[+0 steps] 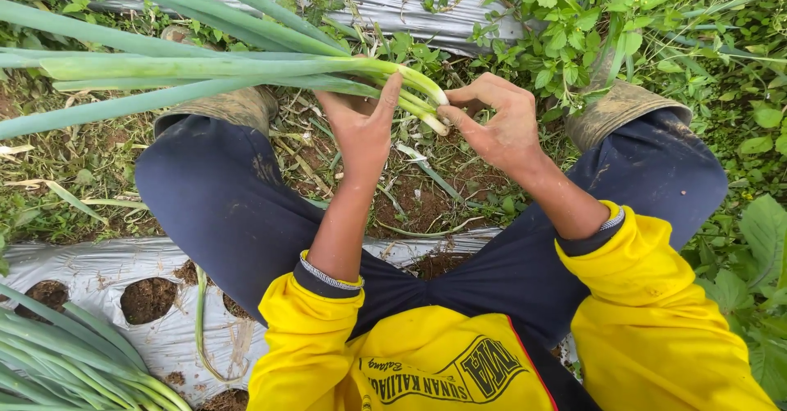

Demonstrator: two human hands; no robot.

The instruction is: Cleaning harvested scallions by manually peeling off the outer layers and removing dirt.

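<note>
Both hands meet at the pale base of a bunch of green onions held above the soil.

The left hand (365,128) is clamped around the green onions (246,71) just short of their white ends, the long leaves running away to the left. The right hand (500,124), nearer those ends, pinches them with closed fingertips. A second bunch (74,354) lies on the plastic mulch sheet (106,259) at lower left.

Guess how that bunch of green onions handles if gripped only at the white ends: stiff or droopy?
Probably droopy: the green onions have long leaves running far left beyond the left hand. Likely light for their length, since the leaves look thin. The white ends under the right hand look smooth, so possibly slippery.
</note>
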